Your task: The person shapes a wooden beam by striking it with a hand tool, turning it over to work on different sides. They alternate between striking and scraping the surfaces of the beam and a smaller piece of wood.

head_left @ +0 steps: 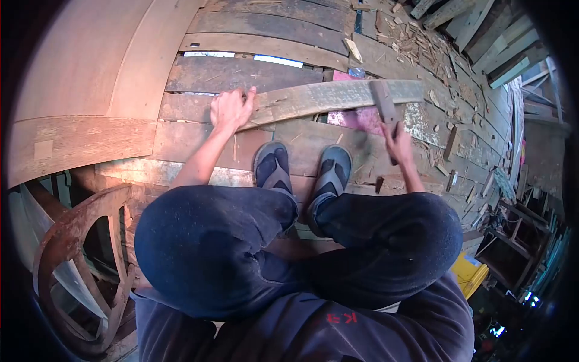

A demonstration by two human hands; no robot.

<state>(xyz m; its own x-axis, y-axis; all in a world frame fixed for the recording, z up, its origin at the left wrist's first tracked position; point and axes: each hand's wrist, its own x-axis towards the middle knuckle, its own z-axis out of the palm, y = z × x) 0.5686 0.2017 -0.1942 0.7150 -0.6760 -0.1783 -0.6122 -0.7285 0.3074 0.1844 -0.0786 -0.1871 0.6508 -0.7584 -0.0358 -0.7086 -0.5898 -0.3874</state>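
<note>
A long, worn wooden plank (313,98) lies in front of my feet, running from left to upper right. My left hand (230,110) grips its left end, fingers curled over the edge and thumb sticking up. Closed in my right hand (398,143) is the dark handle of a machete-like tool (382,99). Its flat brown blade overlaps the plank near the right end. Pink sheet material (356,118) shows beneath the plank, beside a whitish, flaking patch (418,123).
My sandalled feet rest on gapped floorboards (247,25). Large wooden panels (78,66) stand at left, above a curved wooden frame (78,235). Wood chips (401,42) litter the upper right, near stacked lumber (506,45). A yellow container (467,273) sits behind my right knee.
</note>
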